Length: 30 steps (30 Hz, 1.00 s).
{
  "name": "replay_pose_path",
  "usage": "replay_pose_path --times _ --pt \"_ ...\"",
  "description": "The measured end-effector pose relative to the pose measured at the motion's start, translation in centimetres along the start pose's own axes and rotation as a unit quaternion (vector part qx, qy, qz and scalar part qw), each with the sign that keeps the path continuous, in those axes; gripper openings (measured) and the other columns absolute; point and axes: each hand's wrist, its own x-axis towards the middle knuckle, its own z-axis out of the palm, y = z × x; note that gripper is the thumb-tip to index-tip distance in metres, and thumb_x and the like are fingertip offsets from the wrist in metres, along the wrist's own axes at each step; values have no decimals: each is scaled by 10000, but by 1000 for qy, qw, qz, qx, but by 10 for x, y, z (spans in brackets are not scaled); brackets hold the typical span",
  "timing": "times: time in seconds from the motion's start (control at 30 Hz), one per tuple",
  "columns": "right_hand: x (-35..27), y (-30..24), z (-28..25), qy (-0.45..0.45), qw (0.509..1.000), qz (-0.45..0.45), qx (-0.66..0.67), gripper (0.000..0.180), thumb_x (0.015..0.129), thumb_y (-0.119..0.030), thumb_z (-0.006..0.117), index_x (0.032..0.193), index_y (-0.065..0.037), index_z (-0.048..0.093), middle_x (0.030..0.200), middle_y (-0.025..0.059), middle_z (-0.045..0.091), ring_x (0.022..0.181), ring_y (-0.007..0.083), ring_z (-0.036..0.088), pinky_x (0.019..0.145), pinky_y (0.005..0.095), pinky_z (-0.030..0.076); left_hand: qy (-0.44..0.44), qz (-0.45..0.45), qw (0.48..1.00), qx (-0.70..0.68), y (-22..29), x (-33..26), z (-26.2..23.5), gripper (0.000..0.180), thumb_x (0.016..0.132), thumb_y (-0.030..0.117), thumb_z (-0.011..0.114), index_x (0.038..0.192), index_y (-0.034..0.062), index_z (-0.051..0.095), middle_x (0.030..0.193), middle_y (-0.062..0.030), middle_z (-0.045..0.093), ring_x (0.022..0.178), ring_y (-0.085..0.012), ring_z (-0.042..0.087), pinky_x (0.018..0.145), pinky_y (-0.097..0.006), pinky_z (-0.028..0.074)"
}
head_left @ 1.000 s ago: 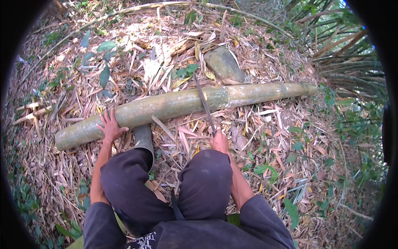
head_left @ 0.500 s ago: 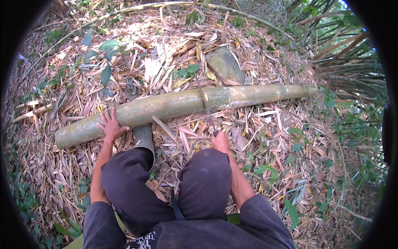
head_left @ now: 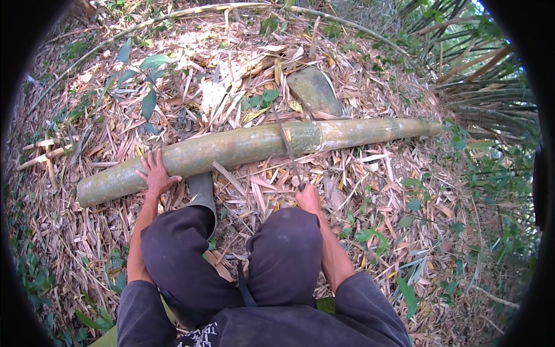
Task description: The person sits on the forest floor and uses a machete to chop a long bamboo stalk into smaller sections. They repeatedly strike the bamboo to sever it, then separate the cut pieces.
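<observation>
A thick green-brown bamboo pole [head_left: 231, 144] lies crosswise in front of my knees. My left hand [head_left: 156, 174] presses flat on its left part, fingers spread and thumb pointing right. Close to my right knee, my right hand [head_left: 308, 198] is closed round the handle of a machete [head_left: 292, 156]. Its thin dark blade slants away from me across the top of the pole, left of a ring-like joint. Beside the blade, a small pale notch [head_left: 287, 135] shows in the bamboo skin. The fingers of my right hand are partly hidden.
My grey rubber boot [head_left: 201, 188] stands against the pole's near side. Beyond the pole sits a flat stone [head_left: 315, 91]. Dry bamboo leaves cover the ground, with small green plants [head_left: 148, 104]. Cut sticks [head_left: 49, 155] lie at the left; bamboo stems [head_left: 491, 110] rise at the right.
Almost nothing differs. The blade and my right hand have shifted very slightly; the notch looks a little more exposed. My left hand stays on the pole.
</observation>
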Motion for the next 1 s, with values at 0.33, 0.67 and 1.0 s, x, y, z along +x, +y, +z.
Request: replay_pose_path --times 0.33,0.67,1.0 --pt "-13 -37 -39 -8 968 22 250 204 827 -132 604 932 32 546 679 145 602 579 251 602 566 381 490 -1 -7 1000 2 -5 1 -2 1215 558 449 865 1504 180 153 1569 -161 83 1435 -434 20 1048 -735 52" --pt "10 -100 -86 219 847 -90 475 135 902 -119 576 920 8 534 554 2 512 429 105 505 419 247 407 13 2 1000 7 -14 6 4 1269 529 491 862 1513 195 117 1574 -157 58 1432 -447 21 1033 -746 35" --pt "-1 -79 -78 57 942 6 329 183 870 -152 615 892 15 545 610 41 551 499 118 550 432 286 423 20 0 1000 4 -16 4 4 1247 539 474 864 1509 174 139 1571 -154 78 1435 -434 19 1040 -744 56"
